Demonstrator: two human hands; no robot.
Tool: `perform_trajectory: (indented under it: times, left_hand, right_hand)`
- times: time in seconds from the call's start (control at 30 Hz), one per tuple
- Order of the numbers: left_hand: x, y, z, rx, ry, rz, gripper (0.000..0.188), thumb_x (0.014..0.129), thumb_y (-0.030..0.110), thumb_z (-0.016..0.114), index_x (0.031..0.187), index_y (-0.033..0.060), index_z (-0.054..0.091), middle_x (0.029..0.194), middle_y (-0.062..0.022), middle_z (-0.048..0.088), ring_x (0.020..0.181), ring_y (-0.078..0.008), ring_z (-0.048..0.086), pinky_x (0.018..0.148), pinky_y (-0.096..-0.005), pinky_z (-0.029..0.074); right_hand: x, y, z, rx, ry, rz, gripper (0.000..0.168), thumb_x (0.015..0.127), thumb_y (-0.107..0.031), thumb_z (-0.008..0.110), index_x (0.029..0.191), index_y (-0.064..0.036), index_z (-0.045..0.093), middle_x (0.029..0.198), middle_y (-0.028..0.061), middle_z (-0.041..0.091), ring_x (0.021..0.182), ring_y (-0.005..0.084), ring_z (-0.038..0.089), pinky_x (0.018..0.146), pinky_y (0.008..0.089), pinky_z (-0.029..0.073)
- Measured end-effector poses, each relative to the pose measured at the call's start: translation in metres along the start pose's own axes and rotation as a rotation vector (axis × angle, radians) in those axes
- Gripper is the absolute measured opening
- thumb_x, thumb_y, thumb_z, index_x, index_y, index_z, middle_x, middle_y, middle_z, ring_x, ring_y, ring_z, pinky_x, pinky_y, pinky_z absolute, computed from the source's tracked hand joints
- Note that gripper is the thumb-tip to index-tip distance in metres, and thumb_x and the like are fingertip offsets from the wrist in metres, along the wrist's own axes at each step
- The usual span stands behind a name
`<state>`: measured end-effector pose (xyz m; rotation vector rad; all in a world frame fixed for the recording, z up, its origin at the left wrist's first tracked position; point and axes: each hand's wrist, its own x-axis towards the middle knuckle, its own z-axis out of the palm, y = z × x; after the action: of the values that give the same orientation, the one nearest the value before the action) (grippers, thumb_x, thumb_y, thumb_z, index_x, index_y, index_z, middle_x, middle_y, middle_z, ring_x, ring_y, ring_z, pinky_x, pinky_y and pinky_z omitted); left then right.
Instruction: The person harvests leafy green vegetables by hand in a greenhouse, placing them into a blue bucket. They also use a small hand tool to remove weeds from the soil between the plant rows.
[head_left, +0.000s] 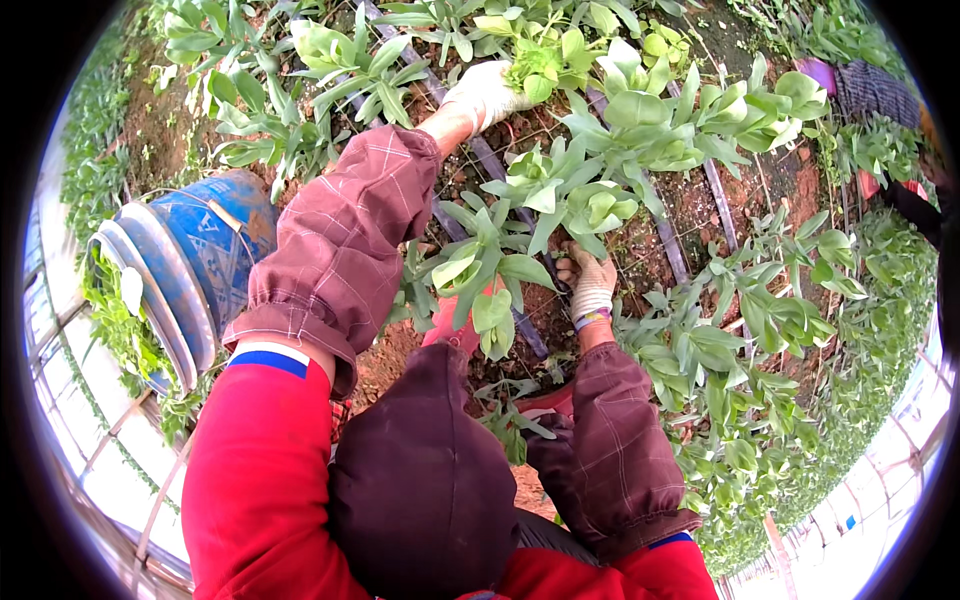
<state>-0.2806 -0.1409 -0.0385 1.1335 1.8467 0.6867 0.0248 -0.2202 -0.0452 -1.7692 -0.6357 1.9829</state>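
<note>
My left hand, in a white work glove, reaches far out over the bed and is closed around a bunch of pale green leafy weeds. Closer to me, my right hand is low at the reddish-brown soil, in a glove that leaves the fingertips bare. Its fingers are curled beneath the leaves of a broad-leaved grey-green plant; whether anything is pinched in them is hidden. Another such plant stands between my two arms.
Dark drip-irrigation strips run across the soil among rows of plants. At left, a blue bucket lies tilted, with pulled greenery in its mouth. A co-worker's patterned sleeve shows at far right. My red boot is planted in the bed.
</note>
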Motion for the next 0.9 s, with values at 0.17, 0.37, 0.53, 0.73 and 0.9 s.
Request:
perform_trajectory:
  times: [0.17,0.37,0.53,0.73,0.9]
  left_hand:
    - [0.027,0.012,0.058,0.189,-0.158,-0.115,0.066,0.061,0.045,0.072,0.116,0.0119,0.056,0.116,-0.0103,0.058,0.102,-0.0294,0.057,0.086,-0.0338,0.045]
    - [0.005,0.009,0.039,-0.549,0.006,-0.03,0.03,0.078,0.012,0.066,0.106,0.0047,0.06,0.099,-0.0045,0.063,0.084,-0.0161,0.059,0.078,-0.0293,0.046]
    - [-0.019,-0.009,-0.015,-0.965,0.254,-0.182,0.034,0.075,0.02,0.069,0.103,0.0038,0.061,0.092,-0.0044,0.064,0.069,-0.0126,0.056,0.066,-0.0281,0.045]
    - [0.014,0.018,0.006,-0.204,0.294,0.013,0.039,0.074,0.031,0.064,0.103,0.0046,0.06,0.093,-0.01,0.065,0.084,-0.0228,0.061,0.076,-0.0335,0.047]
    - [0.046,0.04,0.037,0.423,0.405,-0.287,0.024,0.076,0.025,0.052,0.092,0.0144,0.065,0.096,-0.0095,0.065,0.09,-0.0274,0.062,0.076,-0.0359,0.049]
  right_hand:
    - [-0.003,-0.001,0.002,-0.015,0.02,-0.009,0.018,0.081,-0.01,0.059,0.094,0.002,0.059,0.082,0.0101,0.064,0.051,0.0139,0.056,0.044,0.0225,0.046]
    - [0.002,-0.001,-0.005,-0.03,0.009,0.007,0.019,0.08,-0.01,0.059,0.095,0.002,0.058,0.083,0.0093,0.064,0.053,0.0136,0.056,0.045,0.0228,0.046]
    - [0.0,-0.002,-0.002,-0.027,0.002,0.011,0.02,0.08,-0.01,0.059,0.096,0.002,0.057,0.084,0.0093,0.064,0.054,0.014,0.057,0.045,0.0231,0.046]
    - [-0.004,-0.005,-0.002,-0.052,0.016,0.004,0.021,0.081,-0.009,0.059,0.098,0.002,0.056,0.086,0.0097,0.064,0.054,0.0141,0.056,0.044,0.0233,0.045]
    - [-0.005,-0.002,0.008,0.017,0.03,-0.009,0.015,0.082,-0.005,0.055,0.096,0.0,0.055,0.067,0.0097,0.062,0.045,0.0153,0.056,0.04,0.0234,0.046]
